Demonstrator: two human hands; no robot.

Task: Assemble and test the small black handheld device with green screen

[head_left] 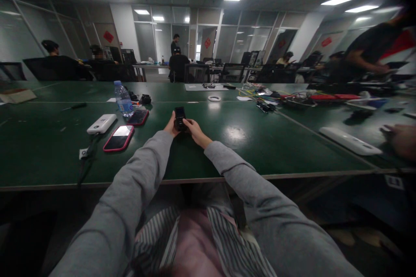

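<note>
A small black device with a dark screen (180,114) is held upright over the green table (253,138). My left hand (170,125) wraps round its left side. My right hand (195,130) grips its lower right part, with the fingertips at the front below the screen. To the left of my hands lie a phone in a pink-red case (118,138) and a second red-edged phone (138,117). The second phone is beside a clear water bottle with a blue cap (123,99).
A white power bank (102,124) with a cable lies at the left. A white ring (214,98) is beyond my hands. Tangled wires (295,98) and a long white device (349,140) are at the right, near another person's hand (403,140). Several people are around.
</note>
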